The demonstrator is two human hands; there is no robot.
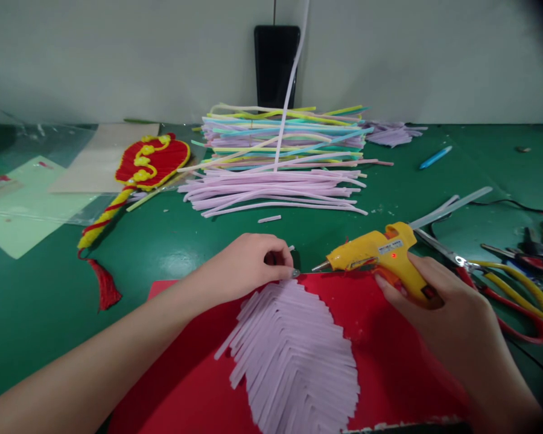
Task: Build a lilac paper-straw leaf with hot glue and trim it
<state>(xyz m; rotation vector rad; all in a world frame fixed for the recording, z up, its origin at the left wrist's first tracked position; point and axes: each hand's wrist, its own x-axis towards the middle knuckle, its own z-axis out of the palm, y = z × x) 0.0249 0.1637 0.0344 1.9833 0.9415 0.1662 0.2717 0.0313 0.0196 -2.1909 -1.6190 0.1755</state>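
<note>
My right hand [452,301] is wrapped around the handle of a yellow hot glue gun [373,247], its red light lit and nozzle pointing left. A clear glue stick [461,202] sticks out of its back. Near the nozzle, the fingers of my left hand [253,262] are pinched together on a short pale lilac pipe cleaner piece [292,248]; only its tip shows. Just below those fingers is a leaf shape of lilac pipe cleaner pieces [303,355], laid in slanted rows on a red board [366,361].
Pipe cleaners in several colours [276,150] lie behind the hands, below a black phone [276,66] leaning on the wall. A red and yellow fan [151,163] with a tassel lies left. Scissors [520,289] and keys [534,256] lie right, beyond a blue pen [435,158].
</note>
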